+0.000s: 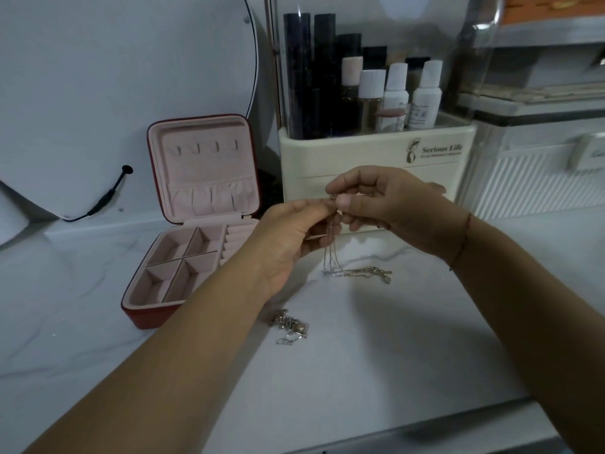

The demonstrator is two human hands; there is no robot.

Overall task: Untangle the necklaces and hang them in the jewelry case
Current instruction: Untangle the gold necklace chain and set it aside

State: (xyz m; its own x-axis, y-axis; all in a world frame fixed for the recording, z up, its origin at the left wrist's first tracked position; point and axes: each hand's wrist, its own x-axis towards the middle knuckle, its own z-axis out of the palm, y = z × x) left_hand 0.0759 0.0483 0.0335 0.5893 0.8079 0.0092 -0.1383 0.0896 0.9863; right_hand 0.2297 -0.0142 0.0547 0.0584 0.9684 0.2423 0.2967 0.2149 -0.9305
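Observation:
A thin silver necklace [331,250] hangs from between my two hands, and its lower end lies in a tangle [363,273] on the white marble counter. My left hand [291,240] and my right hand [386,204] both pinch the chain at its top, fingertips almost touching. A second tangled bunch of chain [289,326] lies on the counter below my left wrist. The red jewelry case [193,217] stands open at the left. Its pink lid is upright and shows a row of bare hooks [204,148].
A cream cosmetics organiser [376,158] with bottles and dark tubes stands right behind my hands. A clear ribbed box [540,178] sits at the right. A round mirror [98,93] with a black cable [108,194] leans at the back left. The counter's front edge runs along the bottom right.

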